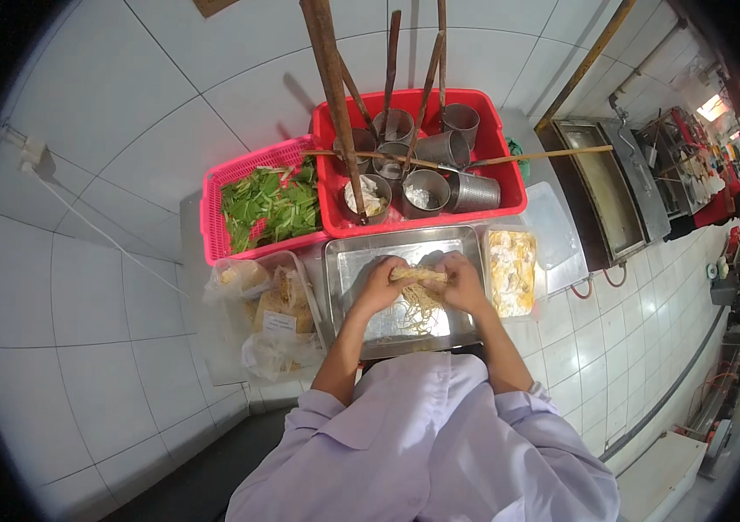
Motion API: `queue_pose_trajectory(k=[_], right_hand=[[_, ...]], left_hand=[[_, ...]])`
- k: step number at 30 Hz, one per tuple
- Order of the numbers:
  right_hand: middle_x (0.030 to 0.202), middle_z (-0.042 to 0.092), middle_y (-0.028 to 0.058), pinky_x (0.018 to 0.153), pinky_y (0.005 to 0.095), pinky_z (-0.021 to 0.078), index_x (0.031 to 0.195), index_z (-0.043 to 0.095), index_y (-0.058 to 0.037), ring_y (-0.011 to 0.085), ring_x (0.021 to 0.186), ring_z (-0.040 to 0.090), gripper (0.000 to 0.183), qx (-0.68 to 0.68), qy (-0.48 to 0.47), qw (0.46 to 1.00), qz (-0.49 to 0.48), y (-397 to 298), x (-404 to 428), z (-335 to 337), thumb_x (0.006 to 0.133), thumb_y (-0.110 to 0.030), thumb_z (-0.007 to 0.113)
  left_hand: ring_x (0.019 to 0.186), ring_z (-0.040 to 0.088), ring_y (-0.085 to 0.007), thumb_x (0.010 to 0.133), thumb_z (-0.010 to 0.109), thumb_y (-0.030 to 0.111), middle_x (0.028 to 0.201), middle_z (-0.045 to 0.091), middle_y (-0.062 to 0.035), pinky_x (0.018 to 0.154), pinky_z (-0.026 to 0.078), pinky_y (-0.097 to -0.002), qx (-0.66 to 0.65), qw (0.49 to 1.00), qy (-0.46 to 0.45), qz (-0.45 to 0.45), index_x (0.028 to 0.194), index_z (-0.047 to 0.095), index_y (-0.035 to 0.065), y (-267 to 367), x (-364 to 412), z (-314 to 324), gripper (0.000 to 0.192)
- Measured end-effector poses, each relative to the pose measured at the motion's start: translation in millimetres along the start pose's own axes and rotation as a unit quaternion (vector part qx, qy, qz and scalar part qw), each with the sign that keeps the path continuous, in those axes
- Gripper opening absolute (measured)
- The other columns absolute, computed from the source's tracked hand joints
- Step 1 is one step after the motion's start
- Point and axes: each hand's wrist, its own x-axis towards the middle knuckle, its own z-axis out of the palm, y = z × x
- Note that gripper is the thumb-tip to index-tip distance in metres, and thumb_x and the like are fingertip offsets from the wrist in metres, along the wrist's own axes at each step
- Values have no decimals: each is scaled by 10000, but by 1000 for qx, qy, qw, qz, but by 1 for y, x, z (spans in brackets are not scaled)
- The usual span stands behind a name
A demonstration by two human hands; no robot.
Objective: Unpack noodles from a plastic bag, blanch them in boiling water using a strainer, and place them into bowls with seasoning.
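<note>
Between my two hands is a bundle of yellow noodles (419,274), held just above a shallow stainless steel tray (360,326). My left hand (381,286) grips its left end. At the other end, my right hand (462,280) has hold of it, thumb pointing inward. Loose noodle strands (421,305) hang or lie below the bundle, over the tray's shiny bottom. Close by on the right stands a plastic container (511,274) of yellow and white food dusted with what looks like flour. Left of the tray, a clear plastic bin (311,293) holds bagged noodles (278,307).
Behind the tray, a red plastic tub (422,225) holds several perforated metal noodle strainers (427,192) whose long wooden handles stick up and out. A pink basket (210,215) of cut leafy greens (272,202) adjoins it. Farther right are a metal sink-like basin (605,189) and a person in red (722,202).
</note>
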Motion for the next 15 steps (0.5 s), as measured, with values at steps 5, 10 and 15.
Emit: queue_pose_trajectory(k=[5, 10, 15], right_hand=[[930, 598, -23, 733, 216, 436, 910, 598, -56, 55, 842, 549, 80, 380, 4, 920, 91, 9, -12, -16, 921, -26, 671], [943, 620, 13, 803, 244, 460, 963, 607, -44, 99, 898, 582, 97, 513, 63, 855, 35, 1, -4, -11, 907, 35, 603], [1040, 655, 95, 883, 347, 488, 1062, 650, -62, 252, 988, 618, 246, 135, 16, 988, -69, 17, 0, -13, 826, 9, 654]], left_hand=[[977, 578, -93, 803, 816, 20, 1022, 616, -3, 857, 483, -270, -113, 987, -110, 35, 1086, 597, 85, 31, -11, -23, 364], [1001, 575, -88, 788, 855, 73, 1035, 621, 16, 883, 477, -268, -284, 953, -102, 29, 1110, 621, 79, 51, -21, -23, 398], [1001, 640, -226, 775, 854, 180, 1091, 673, -36, 872, 506, -376, 140, 988, -33, 46, 1085, 671, 96, 53, -23, -14, 370]])
